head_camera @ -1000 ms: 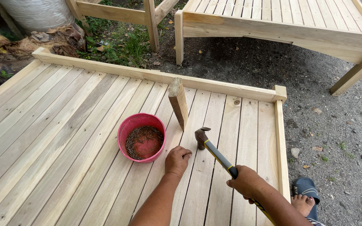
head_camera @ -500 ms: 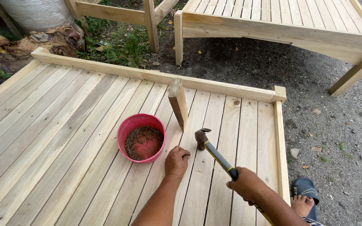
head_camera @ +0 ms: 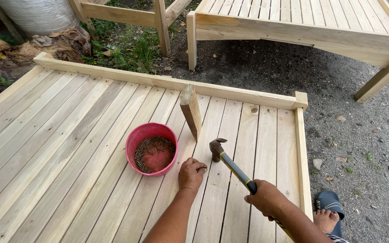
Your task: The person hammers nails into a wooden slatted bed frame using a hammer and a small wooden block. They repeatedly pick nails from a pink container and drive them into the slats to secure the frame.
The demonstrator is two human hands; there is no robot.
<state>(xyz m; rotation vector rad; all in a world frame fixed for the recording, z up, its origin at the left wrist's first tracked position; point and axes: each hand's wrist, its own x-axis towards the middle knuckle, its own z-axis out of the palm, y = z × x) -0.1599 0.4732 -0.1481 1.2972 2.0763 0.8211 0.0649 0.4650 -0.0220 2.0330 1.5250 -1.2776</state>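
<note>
Right hand (head_camera: 266, 198) in closed grip on hammer (head_camera: 230, 164), handle diagonal, head up-left beside fisted left hand (head_camera: 191, 173).

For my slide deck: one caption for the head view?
Right hand poises hammer beside left hand, near red bowl.

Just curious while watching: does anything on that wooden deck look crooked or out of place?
Only the short wooden block: it stands on end and leans, alone among flat slats. The red bowl of nails sits upright, nothing spilled.
</note>
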